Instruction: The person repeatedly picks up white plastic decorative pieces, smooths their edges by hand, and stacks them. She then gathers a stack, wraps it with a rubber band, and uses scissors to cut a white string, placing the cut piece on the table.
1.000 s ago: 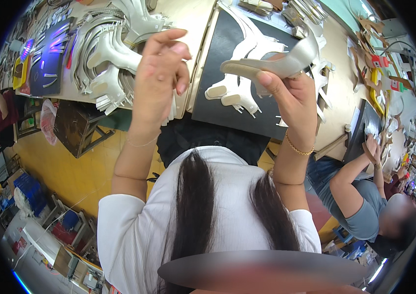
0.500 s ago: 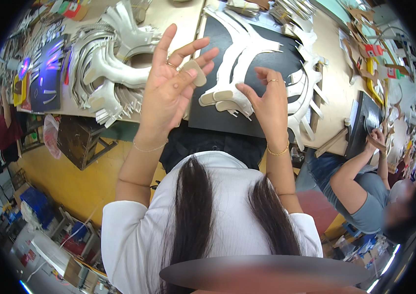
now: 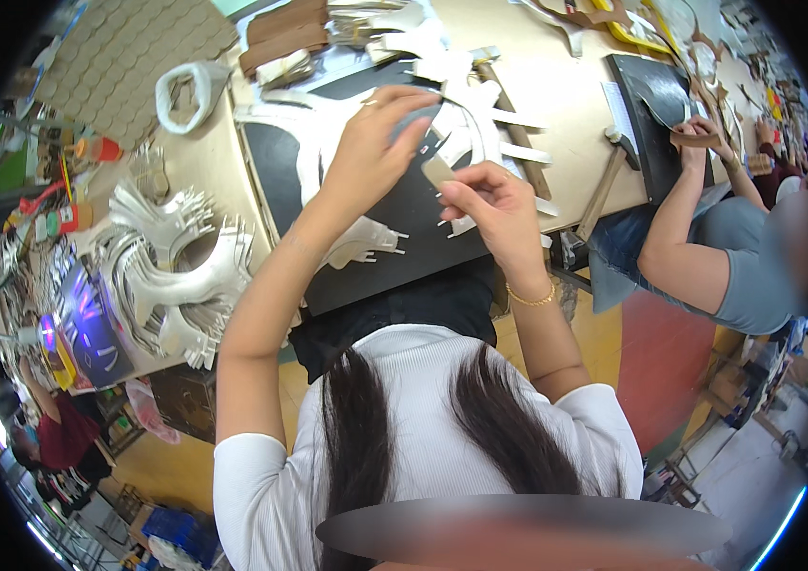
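Observation:
My right hand [image 3: 494, 209] pinches a small beige rounded patch [image 3: 437, 171] between thumb and fingers, holding it above a black board [image 3: 356, 285]. My left hand [image 3: 380, 143] reaches over the same board, thumb and fingers apart; a bluish-grey area shows between them, and I cannot make out what it is. Under the hands lie white curved, branching cut pieces of sheet material [image 3: 309, 157] with narrow strips at their ends. One strip-ended piece [image 3: 366, 238] shows below my left wrist. My left hand hides part of the pieces.
Stacked white cut pieces [image 3: 176, 276] lie on the table at left. Beyond them are a white open bag [image 3: 185, 100] and a sheet of rounded beige patches [image 3: 128, 67]. A hammer [image 3: 609, 181] rests at right, near a co-worker's hands [image 3: 699, 133] holding a brown strip.
My view has turned to the right. The left hand, which held a beige patch, has moved over the white pieces with its fingers apart; my right hand, empty before, now holds a patch.

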Available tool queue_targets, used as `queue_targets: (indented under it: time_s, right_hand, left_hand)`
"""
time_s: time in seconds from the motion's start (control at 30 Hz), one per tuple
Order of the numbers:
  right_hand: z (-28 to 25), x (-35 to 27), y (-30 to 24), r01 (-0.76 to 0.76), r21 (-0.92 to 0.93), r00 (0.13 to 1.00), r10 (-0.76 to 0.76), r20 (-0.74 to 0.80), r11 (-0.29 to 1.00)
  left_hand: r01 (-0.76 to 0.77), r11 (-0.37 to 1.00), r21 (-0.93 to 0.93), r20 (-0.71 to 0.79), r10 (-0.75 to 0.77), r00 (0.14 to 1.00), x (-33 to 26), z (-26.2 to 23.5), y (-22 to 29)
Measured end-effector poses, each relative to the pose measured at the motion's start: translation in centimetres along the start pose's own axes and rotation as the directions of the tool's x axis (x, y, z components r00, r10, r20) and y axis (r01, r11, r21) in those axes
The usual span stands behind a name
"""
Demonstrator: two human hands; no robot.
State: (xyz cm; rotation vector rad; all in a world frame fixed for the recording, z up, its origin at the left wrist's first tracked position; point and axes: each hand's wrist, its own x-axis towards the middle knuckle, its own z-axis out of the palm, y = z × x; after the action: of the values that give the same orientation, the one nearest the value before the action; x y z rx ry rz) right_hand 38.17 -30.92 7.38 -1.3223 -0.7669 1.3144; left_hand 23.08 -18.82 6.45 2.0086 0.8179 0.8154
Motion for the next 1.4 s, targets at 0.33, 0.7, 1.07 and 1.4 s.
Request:
queue_targets:
  time_s: [0.33,0.7,1.07,1.4]
  right_hand:
    - [-5.7,-2.6,1.8,0.086,0.169,0.966,-0.040,-0.257,0.982]
    - [-4.6,-3.1,0.1,0.139,0.174,0.973,-0.102,-0.205,0.975]
    - [-1.3,-5.2,-4.0,0.208,0.258,0.976,-0.218,0.009,0.943]
    - [5.4,-2.9,-4.7,0.232,0.214,0.954,-0.265,0.139,0.949]
  left_hand:
    - [-0.196,0.717,0.668,0.266,0.015,0.964,9.5,7.9,-3.9]
    - [0.428,0.903,0.012,0.598,-0.350,0.721,9.6,1.0,0.4]
    - [0.525,0.542,-0.656,0.362,-0.385,0.849,-0.9,-10.2,6.9]
    - [0.414,0.479,-0.774,0.153,-0.494,0.856,-7.2,-7.7,7.2]
